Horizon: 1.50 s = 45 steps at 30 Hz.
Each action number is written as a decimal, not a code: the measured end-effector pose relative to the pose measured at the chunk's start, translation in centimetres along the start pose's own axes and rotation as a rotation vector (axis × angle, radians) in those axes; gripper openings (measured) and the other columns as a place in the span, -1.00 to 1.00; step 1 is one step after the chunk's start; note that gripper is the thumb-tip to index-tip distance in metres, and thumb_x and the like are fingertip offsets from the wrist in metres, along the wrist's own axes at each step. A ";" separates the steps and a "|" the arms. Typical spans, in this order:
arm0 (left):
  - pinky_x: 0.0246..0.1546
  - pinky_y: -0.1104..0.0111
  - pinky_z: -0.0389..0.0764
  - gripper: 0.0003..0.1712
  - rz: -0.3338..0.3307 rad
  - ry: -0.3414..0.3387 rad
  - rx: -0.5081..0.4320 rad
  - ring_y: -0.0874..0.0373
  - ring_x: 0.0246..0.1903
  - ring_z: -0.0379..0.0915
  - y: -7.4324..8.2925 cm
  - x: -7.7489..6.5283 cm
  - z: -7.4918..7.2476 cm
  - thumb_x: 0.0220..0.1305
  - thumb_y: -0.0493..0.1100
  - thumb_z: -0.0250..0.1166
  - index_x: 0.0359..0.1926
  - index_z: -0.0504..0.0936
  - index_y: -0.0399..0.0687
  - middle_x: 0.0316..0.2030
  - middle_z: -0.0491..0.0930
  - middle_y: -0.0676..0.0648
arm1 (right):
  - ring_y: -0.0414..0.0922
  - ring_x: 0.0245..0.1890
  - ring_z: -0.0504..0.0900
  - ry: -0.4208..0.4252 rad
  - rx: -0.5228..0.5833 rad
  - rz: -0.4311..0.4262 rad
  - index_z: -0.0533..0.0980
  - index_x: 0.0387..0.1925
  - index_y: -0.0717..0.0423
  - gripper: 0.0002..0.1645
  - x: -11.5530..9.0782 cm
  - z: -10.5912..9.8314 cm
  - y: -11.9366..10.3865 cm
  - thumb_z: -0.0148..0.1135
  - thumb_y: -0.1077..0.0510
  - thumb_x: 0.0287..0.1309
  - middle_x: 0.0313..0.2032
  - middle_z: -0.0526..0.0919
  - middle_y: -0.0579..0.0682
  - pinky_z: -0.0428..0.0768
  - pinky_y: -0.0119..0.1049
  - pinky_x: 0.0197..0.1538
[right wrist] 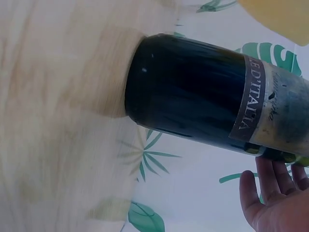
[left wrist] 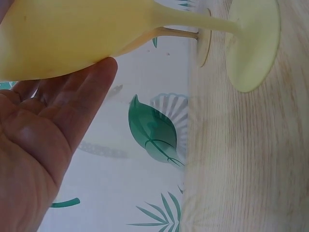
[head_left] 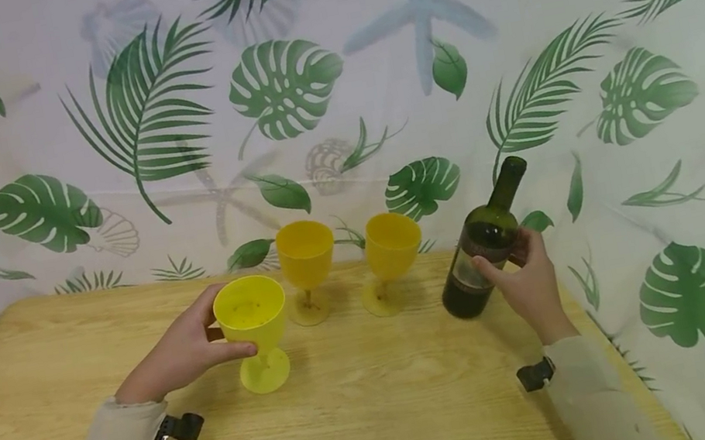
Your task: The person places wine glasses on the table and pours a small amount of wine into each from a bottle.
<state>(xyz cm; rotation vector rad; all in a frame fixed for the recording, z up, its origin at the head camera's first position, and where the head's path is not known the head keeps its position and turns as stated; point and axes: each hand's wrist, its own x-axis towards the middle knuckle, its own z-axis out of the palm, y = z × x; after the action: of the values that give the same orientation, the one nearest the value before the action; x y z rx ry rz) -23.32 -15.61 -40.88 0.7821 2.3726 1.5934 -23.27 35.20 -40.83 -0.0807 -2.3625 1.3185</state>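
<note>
My left hand (head_left: 179, 345) holds a yellow goblet (head_left: 257, 311) round its bowl, the thumb in front and the fingers behind. This goblet stands upright, its round foot on the table; the left wrist view shows my fingers (left wrist: 91, 92) against the bowl. At the right, my right hand (head_left: 530, 287) grips a dark green wine bottle (head_left: 488, 247) about its labelled middle. The bottle's label (right wrist: 285, 106) faces the right wrist camera. Whether the bottle's base rests fully on the table, I cannot tell. Parts of both hands are hidden behind what they hold.
Two more yellow goblets, a left one (head_left: 306, 256) and a right one (head_left: 392, 244), stand upright between the hands near the back edge. The wooden table (head_left: 374, 421) meets a leaf-patterned curtain (head_left: 302, 16) behind and at the right.
</note>
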 end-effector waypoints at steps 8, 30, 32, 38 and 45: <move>0.26 -0.15 0.49 0.03 -0.021 0.002 0.004 -0.10 0.23 0.45 0.1 0.1 0.0 0.14 -0.04 0.60 0.52 0.21 0.08 0.32 0.43 -0.07 | 0.09 0.27 0.47 -0.019 0.009 0.005 0.16 0.44 0.25 -0.02 -1.1 0.0 -0.4 0.50 -0.01 0.22 0.26 0.42 0.20 0.37 0.11 0.42; 0.27 -0.18 0.47 0.03 -0.006 0.004 0.011 -0.11 0.25 0.44 0.5 -0.2 0.3 0.16 -0.04 0.59 0.53 0.20 0.07 0.33 0.42 -0.07 | -0.01 0.29 0.46 -0.096 0.051 -0.067 0.17 0.30 0.29 -0.15 -2.8 0.1 -1.4 0.51 0.21 0.17 0.20 0.45 0.15 0.40 -0.17 0.39; 0.27 -0.17 0.47 0.03 -0.003 0.004 0.013 -0.10 0.24 0.45 0.5 -0.2 0.3 0.16 -0.03 0.59 0.53 0.20 0.07 0.33 0.42 -0.07 | 0.11 0.34 0.43 -0.108 0.064 -0.068 0.17 0.30 0.31 -0.15 -2.9 0.1 -1.4 0.51 0.22 0.16 0.21 0.47 0.22 0.31 0.05 0.44; 0.26 -0.17 0.48 0.02 0.004 -0.002 0.024 -0.09 0.25 0.44 0.4 -0.2 0.4 0.18 -0.08 0.58 0.54 0.19 0.09 0.33 0.42 -0.06 | 0.11 0.34 0.42 -0.137 0.057 -0.070 0.17 0.31 0.31 -0.13 -3.2 -0.1 -1.4 0.52 0.23 0.15 0.22 0.46 0.21 0.28 0.11 0.44; 0.25 -0.16 0.48 0.00 0.020 0.006 0.027 -0.11 0.24 0.45 0.5 -0.4 0.5 0.20 -0.09 0.57 0.53 0.20 0.04 0.33 0.42 -0.09 | 0.02 0.28 0.43 -0.198 0.029 -0.084 0.17 0.31 0.29 -0.14 -3.5 0.0 -1.5 0.51 0.22 0.16 0.22 0.43 0.18 0.30 -0.01 0.43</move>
<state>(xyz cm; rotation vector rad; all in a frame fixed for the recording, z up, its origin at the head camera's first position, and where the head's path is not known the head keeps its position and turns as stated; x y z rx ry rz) -22.63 -15.25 -40.69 0.8102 2.4026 1.5762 -19.91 33.44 -40.77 0.1631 -2.4787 1.3758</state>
